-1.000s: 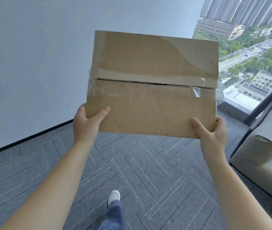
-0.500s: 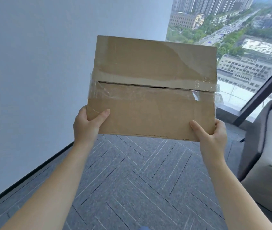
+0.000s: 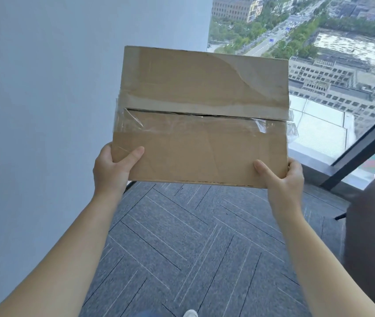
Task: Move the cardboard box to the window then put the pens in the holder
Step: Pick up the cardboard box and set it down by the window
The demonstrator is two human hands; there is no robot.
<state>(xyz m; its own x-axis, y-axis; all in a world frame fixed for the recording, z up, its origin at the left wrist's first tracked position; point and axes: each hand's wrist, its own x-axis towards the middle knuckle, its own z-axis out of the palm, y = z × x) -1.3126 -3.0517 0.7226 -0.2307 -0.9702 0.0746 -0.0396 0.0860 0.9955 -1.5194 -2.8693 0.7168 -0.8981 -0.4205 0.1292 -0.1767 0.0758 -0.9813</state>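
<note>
I hold a flat brown cardboard box up in front of me, its top flaps sealed with clear tape. My left hand grips the near left corner, thumb on top. My right hand grips the near right corner the same way. The box hangs above the grey carpet, with the floor-to-ceiling window just beyond it to the upper right. No pens or holder show in this view.
A white wall runs along the left. Grey patterned carpet covers the floor below. A grey upholstered chair stands at the right edge, near a dark window frame bar. My shoe tip shows at the bottom.
I have walked closer to the window with the box still held in both hands. The window fills more of the upper right and the wall has drawn nearer on the left.
</note>
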